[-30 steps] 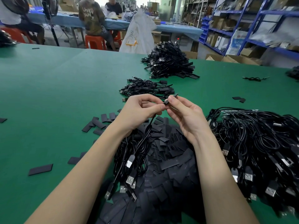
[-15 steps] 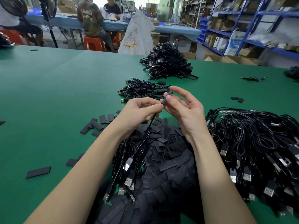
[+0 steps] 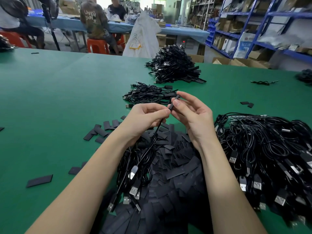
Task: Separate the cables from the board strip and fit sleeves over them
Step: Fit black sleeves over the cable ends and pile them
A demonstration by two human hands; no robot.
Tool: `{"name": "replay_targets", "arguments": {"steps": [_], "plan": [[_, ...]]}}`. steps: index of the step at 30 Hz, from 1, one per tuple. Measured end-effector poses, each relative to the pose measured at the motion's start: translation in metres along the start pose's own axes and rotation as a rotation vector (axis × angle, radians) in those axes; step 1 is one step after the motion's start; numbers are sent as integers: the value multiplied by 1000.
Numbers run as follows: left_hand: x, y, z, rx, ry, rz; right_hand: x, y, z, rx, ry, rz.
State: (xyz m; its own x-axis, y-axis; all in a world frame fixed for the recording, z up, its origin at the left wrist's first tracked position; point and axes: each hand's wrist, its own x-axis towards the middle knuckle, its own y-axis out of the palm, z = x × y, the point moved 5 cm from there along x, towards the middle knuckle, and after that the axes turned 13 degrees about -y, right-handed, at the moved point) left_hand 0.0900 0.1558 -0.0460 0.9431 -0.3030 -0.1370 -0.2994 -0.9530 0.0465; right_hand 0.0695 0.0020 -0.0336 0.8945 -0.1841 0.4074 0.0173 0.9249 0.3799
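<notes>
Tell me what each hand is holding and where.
Left hand pinches the black cable near its top end; right hand pinches the black sleeve around its middle.

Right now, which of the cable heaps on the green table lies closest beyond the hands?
The small loose heap just past the fingertips of the right hand. The taller heap sits further back; the biggest pile lies to the right.

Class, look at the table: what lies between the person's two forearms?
In the head view, a heap of flat black sleeves fills the stretch between the forearms, with a cable bundle lying on its left part, USB plugs toward the camera.
</notes>
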Motion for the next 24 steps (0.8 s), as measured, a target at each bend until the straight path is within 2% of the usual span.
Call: {"name": "replay_targets", "arguments": {"steps": [15,19,24], "plan": [[-1,-1,1,45,-15,-47,1,0,-4,-45,-33,-33],[-2,-3,0,158,-40,-60,2,-2,-2,-56,-50,-48],[-6,-5,-1,295,-75,13,3,-9,1,-55,-66,-77]]}}
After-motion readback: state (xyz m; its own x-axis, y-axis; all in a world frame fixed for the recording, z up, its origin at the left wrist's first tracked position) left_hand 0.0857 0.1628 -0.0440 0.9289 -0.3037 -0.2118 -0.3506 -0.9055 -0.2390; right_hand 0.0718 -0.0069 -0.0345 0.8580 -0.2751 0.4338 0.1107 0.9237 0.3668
